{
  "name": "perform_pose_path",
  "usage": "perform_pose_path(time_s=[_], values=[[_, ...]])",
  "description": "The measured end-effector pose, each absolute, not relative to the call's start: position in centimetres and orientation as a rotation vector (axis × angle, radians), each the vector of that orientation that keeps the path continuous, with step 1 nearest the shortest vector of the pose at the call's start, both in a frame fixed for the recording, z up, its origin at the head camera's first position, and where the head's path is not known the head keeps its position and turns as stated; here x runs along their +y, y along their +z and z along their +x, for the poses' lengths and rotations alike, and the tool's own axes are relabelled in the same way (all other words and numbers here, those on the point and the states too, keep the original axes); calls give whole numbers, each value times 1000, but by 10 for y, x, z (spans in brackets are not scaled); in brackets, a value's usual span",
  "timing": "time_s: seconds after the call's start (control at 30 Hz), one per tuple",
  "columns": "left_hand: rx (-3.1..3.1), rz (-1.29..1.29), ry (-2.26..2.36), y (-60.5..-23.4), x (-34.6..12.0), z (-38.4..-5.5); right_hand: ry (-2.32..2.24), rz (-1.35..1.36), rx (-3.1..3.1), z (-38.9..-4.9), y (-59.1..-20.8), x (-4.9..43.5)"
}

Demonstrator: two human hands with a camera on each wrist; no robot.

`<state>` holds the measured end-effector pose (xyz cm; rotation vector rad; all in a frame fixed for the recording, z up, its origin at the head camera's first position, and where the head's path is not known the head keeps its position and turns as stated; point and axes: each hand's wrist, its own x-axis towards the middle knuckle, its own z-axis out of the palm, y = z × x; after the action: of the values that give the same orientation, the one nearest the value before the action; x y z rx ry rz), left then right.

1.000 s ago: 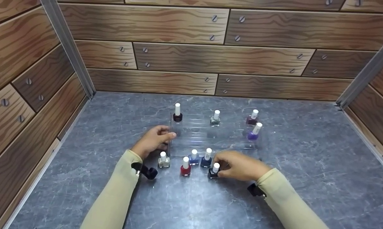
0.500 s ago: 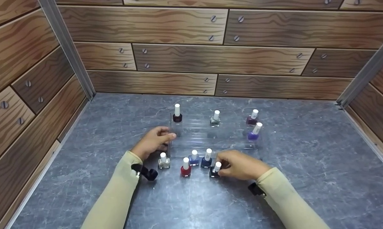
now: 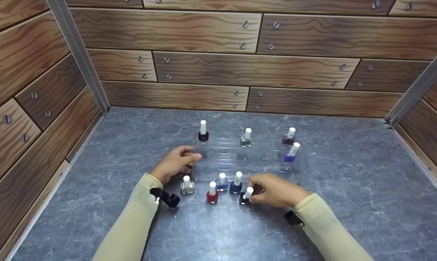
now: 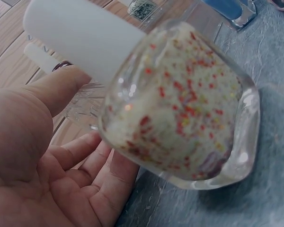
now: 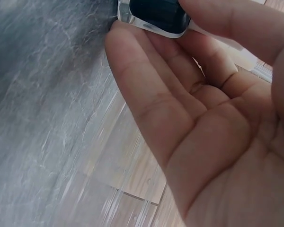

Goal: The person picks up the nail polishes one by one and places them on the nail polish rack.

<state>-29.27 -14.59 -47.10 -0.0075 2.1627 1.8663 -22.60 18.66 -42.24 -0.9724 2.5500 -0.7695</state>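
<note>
My right hand (image 3: 276, 189) pinches a dark nail polish bottle (image 3: 245, 198) with a white cap, thumb on one side and fingers on the other. In the right wrist view this dark bottle (image 5: 158, 14) is partly cut off at the top. At the left end of a clear plastic rack (image 3: 222, 159), my left hand (image 3: 174, 161) grips the side panel between thumb and fingers. A glitter nail polish bottle (image 3: 187, 187) stands by the left wrist; close up, the glitter bottle (image 4: 180, 109) shows red and yellow flecks. Red (image 3: 212, 197), light blue (image 3: 221, 184) and navy (image 3: 235, 187) bottles stand between the hands.
On the rack stand a dark red bottle (image 3: 203, 136), a silver-green glitter bottle (image 3: 246, 140), a maroon bottle (image 3: 288, 139) and a tilted purple bottle (image 3: 289, 157). Wood-patterned walls (image 3: 203, 69) enclose the grey marbled table (image 3: 349, 174).
The right hand and the dark bottle have shifted very slightly right. The left hand keeps its hold on the rack, and the other bottles stay in place.
</note>
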Motion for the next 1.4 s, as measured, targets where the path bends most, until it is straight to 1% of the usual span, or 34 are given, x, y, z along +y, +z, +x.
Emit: perform_pose_path(time_s=[0.23,0.43,0.7,1.4], values=[[2167,-5,1872,-466,-145,-293,-796,-1017,2540,-229,-421,189],[2174,4,1867,-464,-145,-293,-825,-977,2522,-232,-420,190],[2177,5,1864,-470,-146,-292,-830,-929,2488,-232,-423,190],[2160,1,1878,-470,-147,-292,-839,-903,2481,-232,-426,191]])
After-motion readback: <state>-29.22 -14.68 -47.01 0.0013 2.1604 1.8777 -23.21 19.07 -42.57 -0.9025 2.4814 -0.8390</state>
